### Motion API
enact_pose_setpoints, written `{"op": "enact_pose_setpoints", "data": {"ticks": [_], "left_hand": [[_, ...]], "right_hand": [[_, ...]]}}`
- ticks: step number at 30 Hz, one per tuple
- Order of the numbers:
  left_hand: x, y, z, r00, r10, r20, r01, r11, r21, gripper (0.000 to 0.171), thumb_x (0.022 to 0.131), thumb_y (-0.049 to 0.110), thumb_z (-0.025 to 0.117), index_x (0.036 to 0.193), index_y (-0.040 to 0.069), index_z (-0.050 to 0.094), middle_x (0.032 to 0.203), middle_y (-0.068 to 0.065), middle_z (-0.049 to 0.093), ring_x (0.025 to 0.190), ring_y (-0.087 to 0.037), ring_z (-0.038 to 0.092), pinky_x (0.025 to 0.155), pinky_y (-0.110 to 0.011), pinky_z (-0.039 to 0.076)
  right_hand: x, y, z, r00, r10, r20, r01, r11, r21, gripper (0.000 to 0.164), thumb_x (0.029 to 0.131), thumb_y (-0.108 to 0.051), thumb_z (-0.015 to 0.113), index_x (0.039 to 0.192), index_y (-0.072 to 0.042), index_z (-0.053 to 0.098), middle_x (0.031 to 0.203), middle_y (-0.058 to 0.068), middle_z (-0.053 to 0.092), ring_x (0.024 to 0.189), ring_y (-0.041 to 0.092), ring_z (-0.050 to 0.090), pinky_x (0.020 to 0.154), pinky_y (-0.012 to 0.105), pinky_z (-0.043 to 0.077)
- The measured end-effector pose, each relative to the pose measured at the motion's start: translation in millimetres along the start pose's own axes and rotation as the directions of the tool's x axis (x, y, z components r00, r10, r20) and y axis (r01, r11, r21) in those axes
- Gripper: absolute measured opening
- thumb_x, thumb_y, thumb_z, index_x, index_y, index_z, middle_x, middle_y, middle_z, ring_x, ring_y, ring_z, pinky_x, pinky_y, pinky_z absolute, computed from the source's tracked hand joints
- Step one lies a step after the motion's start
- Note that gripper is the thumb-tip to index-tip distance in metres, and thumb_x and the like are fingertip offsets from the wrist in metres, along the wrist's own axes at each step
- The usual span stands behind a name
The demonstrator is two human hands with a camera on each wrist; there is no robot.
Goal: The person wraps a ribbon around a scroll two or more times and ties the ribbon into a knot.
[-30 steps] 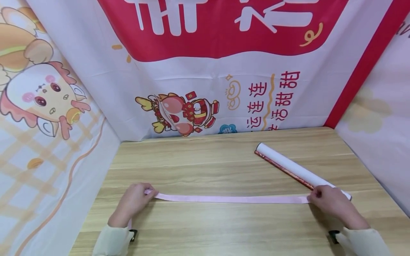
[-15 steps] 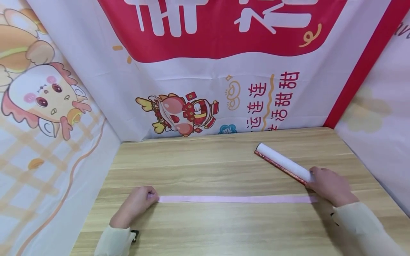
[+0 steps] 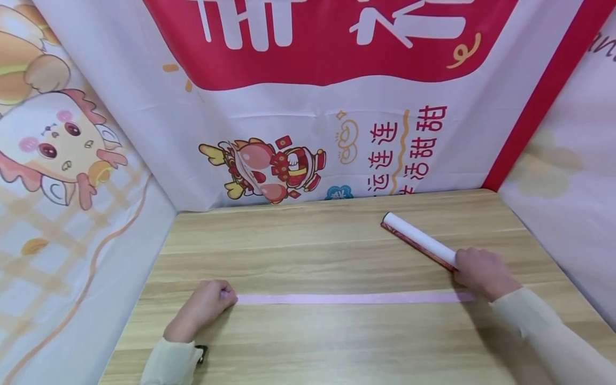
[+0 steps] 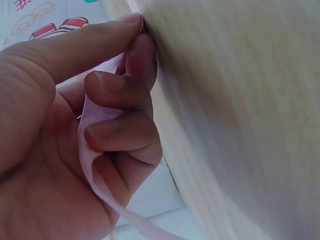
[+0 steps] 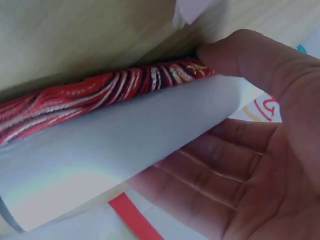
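A pale pink ribbon (image 3: 346,298) lies stretched across the table in the head view. My left hand (image 3: 207,305) pinches its left end between thumb and index finger. In the left wrist view the ribbon's tail (image 4: 100,185) runs through the other curled fingers and hangs below. My right hand (image 3: 486,274) holds the near end of a white roll (image 3: 421,235), thumb on one side and fingers on the other. Along the roll runs a red patterned edge (image 5: 90,95) with white and dark streaks. The ribbon's loose right end (image 5: 190,10) lies close to the thumb.
The wood-grain table (image 3: 308,347) ends at a hanging cloth backdrop (image 3: 284,117) with red and cartoon prints. Printed cloths also stand along the left side (image 3: 62,256) and the right side (image 3: 572,224).
My right hand has let go of the ribbon's right end, moved up and taken hold of the white roll. The ribbon now rests flat. The left hand stays in place.
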State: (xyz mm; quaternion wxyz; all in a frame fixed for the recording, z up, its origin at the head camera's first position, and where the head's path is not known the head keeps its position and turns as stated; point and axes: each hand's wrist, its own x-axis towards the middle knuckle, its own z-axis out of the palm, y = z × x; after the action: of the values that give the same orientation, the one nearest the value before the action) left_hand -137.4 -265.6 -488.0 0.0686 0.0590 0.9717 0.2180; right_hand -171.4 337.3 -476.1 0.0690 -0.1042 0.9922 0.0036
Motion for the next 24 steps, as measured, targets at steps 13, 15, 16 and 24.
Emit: {"op": "enact_pose_setpoints", "data": {"ticks": [13, 15, 16, 24], "left_hand": [[-0.7, 9.8, -0.9, 0.995, -0.096, 0.032, 0.095, 0.995, 0.017, 0.007, 0.079, 0.018, 0.068, 0.079, 0.012, 0.068, 0.077, 0.001, 0.063, 0.070, -0.014, 0.053, 0.073, -0.037, 0.048], [-0.9, 12.0, -1.7, 0.992, -0.113, 0.059, 0.113, 0.994, 0.010, 0.008, 0.079, 0.019, 0.069, 0.079, 0.011, 0.069, 0.076, 0.001, 0.062, 0.070, -0.014, 0.053, 0.071, -0.036, 0.048], [-0.9, 12.8, -2.1, 0.990, -0.121, 0.071, 0.121, 0.993, 0.009, 0.009, 0.080, 0.020, 0.069, 0.079, 0.011, 0.069, 0.075, 0.001, 0.062, 0.069, -0.014, 0.052, 0.070, -0.036, 0.048], [-2.1, 10.9, -6.9, 0.986, -0.131, 0.100, 0.131, 0.991, 0.005, 0.010, 0.081, 0.020, 0.069, 0.080, 0.010, 0.069, 0.074, 0.001, 0.060, 0.069, -0.015, 0.051, 0.066, -0.033, 0.046]], "right_hand": [[12, 24, -3, 0.990, 0.079, 0.118, -0.089, 0.993, 0.077, 0.033, 0.073, -0.038, 0.072, 0.073, -0.010, 0.055, 0.065, 0.003, 0.049, 0.058, 0.019, 0.044, 0.049, 0.033, 0.037], [11, 27, -6, 0.988, 0.099, 0.120, -0.112, 0.988, 0.106, 0.035, 0.073, -0.040, 0.071, 0.074, -0.009, 0.055, 0.065, 0.003, 0.049, 0.057, 0.019, 0.045, 0.049, 0.033, 0.037], [9, 28, -8, 0.989, 0.104, 0.108, -0.117, 0.986, 0.118, 0.037, 0.073, -0.041, 0.071, 0.075, -0.009, 0.054, 0.065, 0.003, 0.049, 0.057, 0.019, 0.045, 0.048, 0.033, 0.037], [2, -2, -36, 0.991, 0.134, 0.021, -0.134, 0.944, 0.301, 0.048, 0.075, -0.053, 0.067, 0.083, -0.006, 0.059, 0.066, 0.002, 0.055, 0.057, 0.016, 0.049, 0.047, 0.032, 0.041]]}}
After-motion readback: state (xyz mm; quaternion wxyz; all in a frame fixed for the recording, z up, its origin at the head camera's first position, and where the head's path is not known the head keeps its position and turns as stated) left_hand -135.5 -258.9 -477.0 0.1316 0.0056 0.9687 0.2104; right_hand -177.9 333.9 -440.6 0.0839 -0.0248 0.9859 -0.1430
